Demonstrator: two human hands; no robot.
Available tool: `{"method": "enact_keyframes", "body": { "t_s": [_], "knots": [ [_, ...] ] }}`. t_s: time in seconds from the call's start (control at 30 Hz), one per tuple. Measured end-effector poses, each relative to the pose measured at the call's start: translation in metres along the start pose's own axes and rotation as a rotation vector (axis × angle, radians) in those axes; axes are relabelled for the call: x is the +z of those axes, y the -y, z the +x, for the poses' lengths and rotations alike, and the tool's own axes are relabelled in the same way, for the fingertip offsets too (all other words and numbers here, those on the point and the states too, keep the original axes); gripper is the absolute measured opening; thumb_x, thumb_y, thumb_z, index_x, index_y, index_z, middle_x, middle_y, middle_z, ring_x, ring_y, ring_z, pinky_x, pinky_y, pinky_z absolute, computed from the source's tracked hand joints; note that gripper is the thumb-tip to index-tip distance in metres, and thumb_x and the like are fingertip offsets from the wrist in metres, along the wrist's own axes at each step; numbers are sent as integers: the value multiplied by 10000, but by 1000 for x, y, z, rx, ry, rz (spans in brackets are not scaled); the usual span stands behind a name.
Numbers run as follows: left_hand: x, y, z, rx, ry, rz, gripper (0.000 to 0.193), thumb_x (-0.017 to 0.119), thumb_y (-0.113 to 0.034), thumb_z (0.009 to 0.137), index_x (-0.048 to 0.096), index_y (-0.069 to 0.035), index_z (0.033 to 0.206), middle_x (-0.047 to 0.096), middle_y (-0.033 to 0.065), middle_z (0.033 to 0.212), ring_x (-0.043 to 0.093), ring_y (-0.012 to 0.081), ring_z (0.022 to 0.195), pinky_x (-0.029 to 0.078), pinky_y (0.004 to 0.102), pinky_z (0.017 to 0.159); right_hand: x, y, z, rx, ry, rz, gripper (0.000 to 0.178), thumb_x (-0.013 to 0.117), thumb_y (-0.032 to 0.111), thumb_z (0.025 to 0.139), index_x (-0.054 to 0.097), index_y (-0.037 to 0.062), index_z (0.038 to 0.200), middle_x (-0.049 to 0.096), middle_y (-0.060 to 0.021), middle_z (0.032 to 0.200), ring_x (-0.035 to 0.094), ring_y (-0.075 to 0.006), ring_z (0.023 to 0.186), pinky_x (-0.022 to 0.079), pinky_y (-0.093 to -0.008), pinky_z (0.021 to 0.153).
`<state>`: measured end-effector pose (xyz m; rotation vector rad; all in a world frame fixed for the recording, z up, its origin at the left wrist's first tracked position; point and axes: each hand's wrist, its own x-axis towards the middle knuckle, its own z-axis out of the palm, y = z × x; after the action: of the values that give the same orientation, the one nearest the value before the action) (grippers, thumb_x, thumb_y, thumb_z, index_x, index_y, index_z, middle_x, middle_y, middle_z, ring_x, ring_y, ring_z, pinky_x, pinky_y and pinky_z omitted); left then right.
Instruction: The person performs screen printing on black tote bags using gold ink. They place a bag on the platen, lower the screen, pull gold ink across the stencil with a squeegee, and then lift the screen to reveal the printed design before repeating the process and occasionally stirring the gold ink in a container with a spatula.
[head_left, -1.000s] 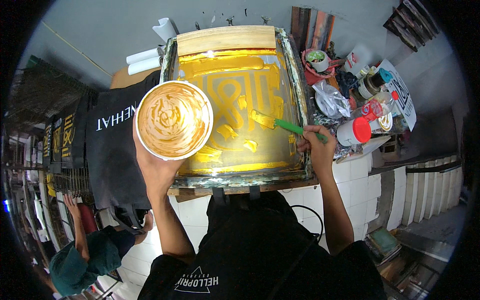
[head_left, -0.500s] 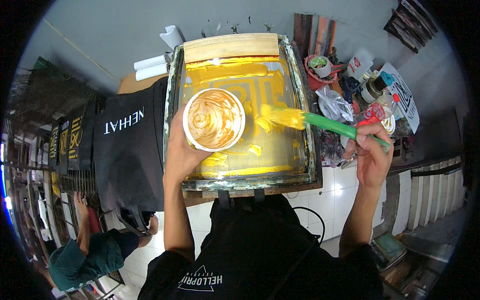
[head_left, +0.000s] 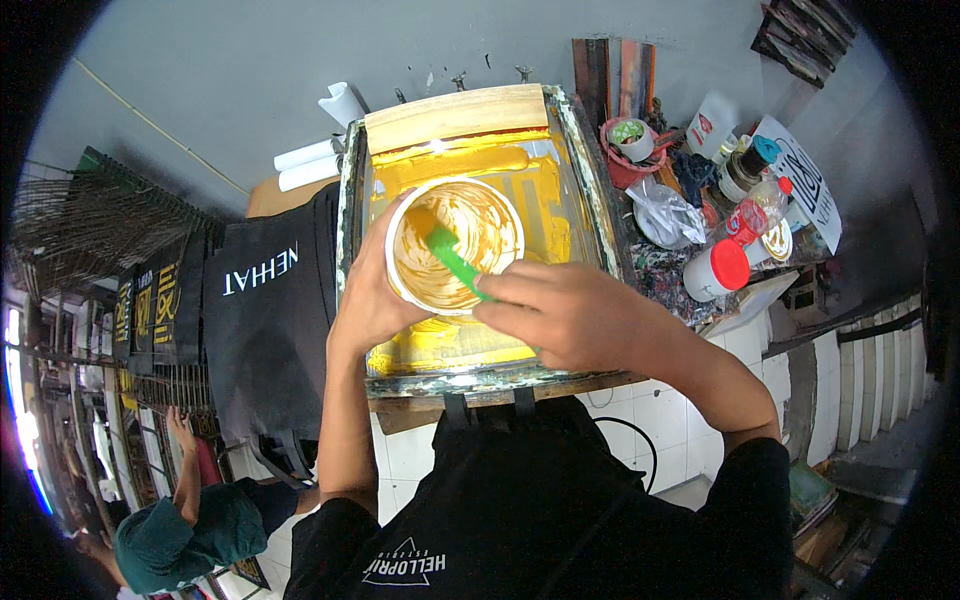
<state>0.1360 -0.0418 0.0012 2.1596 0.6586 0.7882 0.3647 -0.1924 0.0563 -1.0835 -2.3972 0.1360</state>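
My left hand is wrapped round the left side of a white tub, whose inside is streaked with orange-yellow ink. In my right hand is a green-handled spatula, gripped near its end. Its ink-coated blade dips into the tub toward the far left wall. Both hands are above a screen-printing frame with a paint-stained border. Thick yellow ink is smeared over the mesh. Across the frame's far end lies a squeegee with a pale wooden handle, its lower edge in ink.
Black fabric bags hang or lie at the left. A cluttered side table on the right holds a red-lidded jar, a plastic bottle and a pink bucket. Another person in dark green is at lower left.
My right hand has swung left, carrying the spatula from above the mesh into the tub. The tub sits slightly further right in the picture, and the whole view has shifted a little.
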Motion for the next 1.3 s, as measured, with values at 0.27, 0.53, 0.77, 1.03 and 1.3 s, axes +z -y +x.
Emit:
{"method": "enact_keyframes", "body": {
  "t_s": [0.27, 0.53, 0.77, 1.03, 1.3],
  "knots": [
    [7, 14, -1, 46, -24, 32, 1137, 991, -165, 556, 418, -46, 1530, 445, 194, 1577, 428, 373, 1460, 347, 460, 1213, 1, -8, 6, -35, -203, -74, 178, 629, 81, 796, 625, -4, 953, 606, -121, 941, 649, -288, 894, 560, -400, 783],
    [7, 9, 3, 79, -94, 141, 1116, 985, -166, 566, 424, -45, 1523, 435, 200, 1573, 402, 381, 1473, 327, 473, 1226, 9, -6, 3, -40, -171, -18, 232, 646, 69, 778, 633, -4, 998, 607, -121, 933, 650, -289, 898, 553, -398, 788],
    [5, 6, 4, 107, -133, 188, 1113, 986, -164, 564, 425, -35, 1518, 437, 202, 1568, 410, 382, 1466, 335, 472, 1222, -3, -13, 3, 27, -6, -35, 368, 689, 14, 759, 683, -28, 1124, 687, -189, 1161, 687, -322, 1037, 573, -398, 901],
    [9, 12, 8, 152, -176, 212, 1100, 982, -154, 574, 422, -18, 1511, 449, 221, 1551, 423, 392, 1452, 347, 473, 1207, -3, -27, 9, 30, -92, -130, 305, 697, 16, 788, 691, -16, 1091, 696, -179, 1141, 697, -314, 1022, 576, -394, 867],
    [21, 27, 8, 214, -332, 259, 1102, 975, -168, 598, 392, -13, 1519, 431, 236, 1558, 411, 406, 1454, 328, 489, 1204, 34, -20, -2, 223, -382, 254, 196, 630, 40, 917, 681, -8, 1100, 719, -130, 1011, 722, -278, 874, 568, -413, 772]
  ]
}}
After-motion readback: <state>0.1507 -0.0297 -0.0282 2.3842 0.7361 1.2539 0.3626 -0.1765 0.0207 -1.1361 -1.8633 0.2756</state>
